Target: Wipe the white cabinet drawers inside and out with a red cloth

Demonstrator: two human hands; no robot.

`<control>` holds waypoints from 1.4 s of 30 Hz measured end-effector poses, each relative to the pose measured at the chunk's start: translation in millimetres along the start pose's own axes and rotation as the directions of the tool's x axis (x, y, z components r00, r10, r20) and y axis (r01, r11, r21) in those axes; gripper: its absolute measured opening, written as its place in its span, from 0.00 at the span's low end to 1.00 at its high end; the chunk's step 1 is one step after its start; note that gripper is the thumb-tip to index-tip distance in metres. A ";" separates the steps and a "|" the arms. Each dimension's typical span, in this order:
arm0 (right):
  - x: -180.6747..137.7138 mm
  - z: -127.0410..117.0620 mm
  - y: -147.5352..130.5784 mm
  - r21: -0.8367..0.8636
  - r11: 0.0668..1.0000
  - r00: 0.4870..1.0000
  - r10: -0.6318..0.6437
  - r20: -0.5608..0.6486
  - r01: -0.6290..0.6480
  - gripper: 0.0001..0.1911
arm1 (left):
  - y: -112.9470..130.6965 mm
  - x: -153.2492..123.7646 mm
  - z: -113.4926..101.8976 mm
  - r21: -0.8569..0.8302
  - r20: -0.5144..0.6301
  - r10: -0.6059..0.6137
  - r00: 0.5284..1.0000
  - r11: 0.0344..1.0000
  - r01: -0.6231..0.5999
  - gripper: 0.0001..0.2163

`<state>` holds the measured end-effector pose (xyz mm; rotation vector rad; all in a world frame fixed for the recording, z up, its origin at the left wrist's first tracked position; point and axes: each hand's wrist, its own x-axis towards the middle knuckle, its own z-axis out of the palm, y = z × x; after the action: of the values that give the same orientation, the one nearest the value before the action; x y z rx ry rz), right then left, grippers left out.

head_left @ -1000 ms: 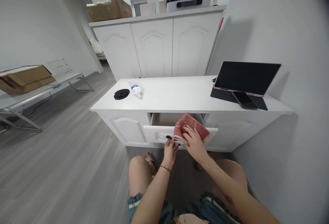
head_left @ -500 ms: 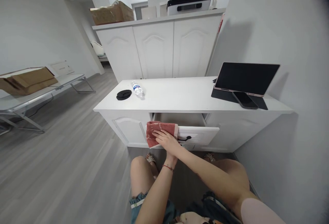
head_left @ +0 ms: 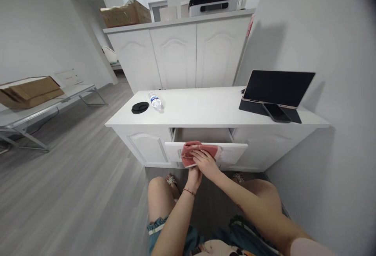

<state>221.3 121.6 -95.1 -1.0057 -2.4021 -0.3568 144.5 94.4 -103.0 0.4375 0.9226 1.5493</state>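
A reddish-pink towel (head_left: 189, 155) lies bunched against the front of a white drawer (head_left: 235, 152), draped over its top edge. My right hand (head_left: 206, 164) is on the towel, closed over it with fingers laid together, and holds it against the drawer front. Below, close beside the right hand, my left hand (head_left: 194, 175) reaches up to the drawer's lower edge; its fingers are hidden. The drawer is pulled partway out, and its visible inside is pale grey. The towel hides the drawer's dark handle.
On the white cabinet top (head_left: 199, 109) lie a water bottle (head_left: 155, 101) and a black round object (head_left: 140, 107) at left. A dark-screened tablet or laptop (head_left: 277, 88) and a phone (head_left: 276, 112) are at right. Cardboard boxes (head_left: 32, 91) rest on a side table.
The towel and my right hand have moved right along the drawer front, uncovering its left part and covering the handle. My left hand stays low beneath it.
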 end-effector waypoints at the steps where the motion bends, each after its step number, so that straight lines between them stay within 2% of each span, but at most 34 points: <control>1: -4.7 -4.4 3.1 -0.002 1.000 1.000 0.008 -0.014 -0.008 0.13 | -3.2 0.7 -5.8 -0.061 0.026 -0.049 0.998 0.997 0.051 0.16; 4: -20.4 -20.4 13.1 -0.011 0.998 0.996 0.065 -0.068 -0.066 0.15 | -10.8 4.1 -15.2 -0.169 0.087 -0.150 0.985 0.972 0.163 0.18; 6: -33.0 -30.6 19.3 -0.012 0.991 0.986 0.129 -0.107 -0.131 0.16 | -12.5 6.3 -16.4 -0.177 0.098 -0.171 0.980 0.966 0.187 0.15; 9: -54.6 -40.8 27.6 -0.018 0.951 0.939 0.302 -0.164 -0.309 0.18 | -11.5 8.4 -15.6 -0.188 0.095 -0.199 0.975 0.959 0.214 0.12; 13: -82.6 -40.8 38.7 -0.062 0.815 0.801 0.549 -0.240 -0.577 0.16 | -11.0 10.7 -12.9 -0.174 0.043 -0.194 0.980 0.965 0.199 0.17; 16: -97.5 -31.5 45.2 -0.035 0.707 0.689 0.675 -0.263 -0.706 0.15 | -11.6 12.7 -10.5 -0.157 0.012 -0.165 0.986 0.974 0.165 0.19; 20: -106.6 -10.6 44.1 0.083 0.614 0.574 0.771 -0.276 -0.785 0.17 | -10.2 13.2 -9.6 -0.119 0.009 -0.167 0.986 0.979 0.167 0.19; 23: -106.2 8.2 34.3 0.164 0.521 0.482 0.846 -0.228 -0.837 0.18 | -8.8 11.6 -10.0 -0.088 0.001 -0.167 0.986 0.982 0.167 0.20; 26: -99.0 25.7 21.3 0.272 0.369 0.346 0.929 -0.129 -0.889 0.21 | -8.1 9.2 -8.9 -0.040 -0.016 -0.154 0.988 0.987 0.153 0.21; 28: -90.5 34.9 13.6 0.400 0.228 0.227 0.973 -0.050 -0.888 0.23 | -7.3 8.0 -7.0 -0.035 -0.022 -0.147 0.989 0.989 0.147 0.21; 30: -80.4 42.0 7.3 0.551 0.074 0.122 0.991 0.051 -0.831 0.22 | -6.2 7.5 -5.0 -0.053 -0.025 -0.163 0.986 0.986 0.161 0.22; 32: -70.2 48.1 1.0 0.659 -0.050 0.067 0.986 0.152 -0.751 0.19 | -4.9 7.7 -4.2 -0.071 -0.028 -0.195 0.980 0.979 0.192 0.22; 34: -59.9 54.4 -7.1 0.710 -0.132 0.051 0.972 0.231 -0.692 0.17 | -3.5 7.6 -5.9 -0.082 -0.039 -0.226 0.973 0.971 0.223 0.21; 38: -34.8 65.9 -32.3 0.782 -0.268 0.060 0.930 0.361 -0.562 0.17 | 1.4 2.6 -21.3 -0.079 -0.110 -0.215 0.970 0.975 0.207 0.17; 40: -19.0 67.9 -47.0 0.806 -0.351 0.083 0.895 0.439 -0.477 0.15 | 6.2 -2.5 -36.0 -0.043 -0.170 -0.110 0.979 0.994 0.105 0.15; 42: -2.6 65.9 -59.8 0.798 -0.505 0.112 0.818 0.564 -0.329 0.10 | 12.8 -8.1 -54.2 0.024 -0.253 0.038 0.967 0.999 -0.032 0.13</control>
<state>156.6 106.4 -154.3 -1.2755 -0.4434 1.2726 98.4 70.6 -124.6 0.2743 1.1323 1.6550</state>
